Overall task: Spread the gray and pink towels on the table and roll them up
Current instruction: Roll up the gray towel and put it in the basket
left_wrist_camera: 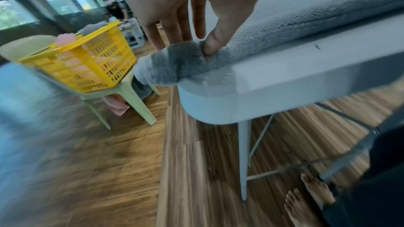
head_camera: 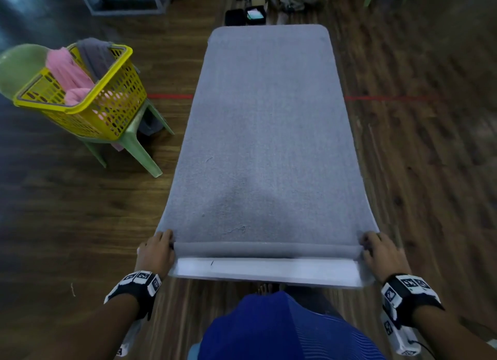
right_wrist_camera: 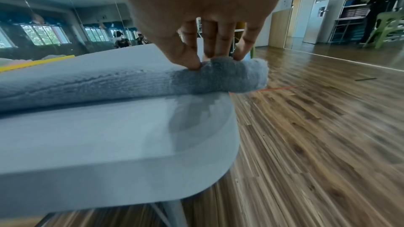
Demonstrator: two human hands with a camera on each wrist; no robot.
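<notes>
Gray towel [head_camera: 269, 134] is lying spread along the white table [head_camera: 269, 272], covering nearly all of it, with its near edge curled into a thin roll running across the table's width. Left hand [head_camera: 156, 253] is pinching the roll's left end, thumb [left_wrist_camera: 215, 41] pressing into the cloth with fingers over the top, while the right hand [head_camera: 383, 253] is gripping the right end in the same way, thumb and fingertips [right_wrist_camera: 213, 50] curling onto it. Pink towel [head_camera: 71, 76] is sitting in the yellow basket [head_camera: 113, 109] on a green chair [head_camera: 142, 144], well apart to the left, with another gray cloth [head_camera: 94, 54] draping over the basket's rim.

Yellow basket [head_camera: 107, 101] crowds the table's [head_camera: 269, 272] left side.
</notes>
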